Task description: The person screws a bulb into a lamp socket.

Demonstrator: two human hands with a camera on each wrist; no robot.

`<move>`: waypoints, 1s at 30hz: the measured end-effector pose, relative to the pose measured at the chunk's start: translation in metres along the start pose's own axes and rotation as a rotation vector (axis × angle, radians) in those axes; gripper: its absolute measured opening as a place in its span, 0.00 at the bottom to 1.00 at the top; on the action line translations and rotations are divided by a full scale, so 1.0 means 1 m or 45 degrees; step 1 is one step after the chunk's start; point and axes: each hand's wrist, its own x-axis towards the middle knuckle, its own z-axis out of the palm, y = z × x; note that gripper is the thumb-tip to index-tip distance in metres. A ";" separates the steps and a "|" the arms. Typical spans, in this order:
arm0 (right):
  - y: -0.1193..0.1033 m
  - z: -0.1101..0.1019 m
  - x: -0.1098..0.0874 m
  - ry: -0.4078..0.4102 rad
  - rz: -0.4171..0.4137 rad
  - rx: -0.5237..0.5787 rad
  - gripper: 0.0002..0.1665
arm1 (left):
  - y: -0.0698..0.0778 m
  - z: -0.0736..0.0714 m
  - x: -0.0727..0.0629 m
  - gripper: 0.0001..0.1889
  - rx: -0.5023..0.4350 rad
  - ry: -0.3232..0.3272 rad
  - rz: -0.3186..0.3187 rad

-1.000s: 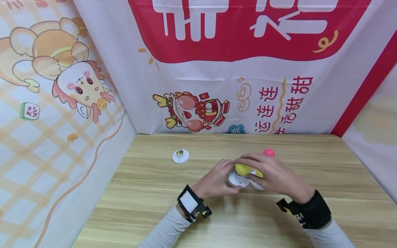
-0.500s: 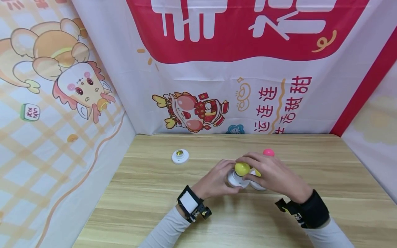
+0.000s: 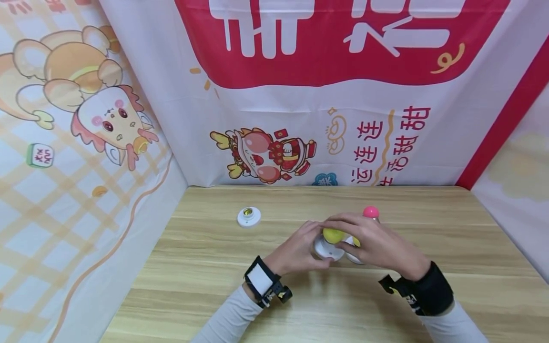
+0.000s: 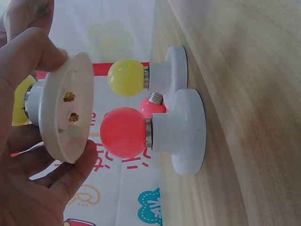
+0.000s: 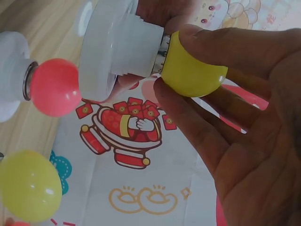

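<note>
My left hand (image 3: 296, 250) grips a round white lamp socket (image 4: 80, 106) by its rim, tilted and lifted off the table. Two brass screws show in the hollow underside in the left wrist view. A yellow bulb (image 5: 195, 70) sits at the mouth of this socket, a ring of its metal base visible between glass and socket. Thumb and fingers of my right hand (image 3: 379, 240) pinch the bulb's glass. Behind the held socket, in the left wrist view, stand a white socket with a red bulb (image 4: 123, 133) and another with a yellow bulb (image 4: 126, 77).
Toward the back left of the wooden table (image 3: 206, 286) lies a bare white socket (image 3: 249, 217). A loose pink bulb (image 3: 371, 212) rests behind my right hand. Printed cloth (image 3: 274, 100) closes off the back and sides.
The fingers of my right hand have shifted around the yellow bulb and cover more of its top. My left hand keeps the socket in nearly the same place.
</note>
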 end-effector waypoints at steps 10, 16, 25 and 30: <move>-0.001 0.003 0.004 0.012 0.033 0.008 0.31 | 0.001 0.001 -0.001 0.44 -0.007 -0.001 -0.038; 0.001 0.008 0.005 0.049 0.064 -0.004 0.29 | 0.001 0.001 0.000 0.41 0.002 0.003 -0.058; 0.001 0.010 0.011 0.060 0.109 -0.026 0.33 | -0.001 -0.001 0.000 0.43 -0.004 0.053 -0.075; 0.000 0.011 0.016 0.071 0.093 0.028 0.32 | -0.005 -0.006 -0.003 0.45 -0.028 0.062 -0.122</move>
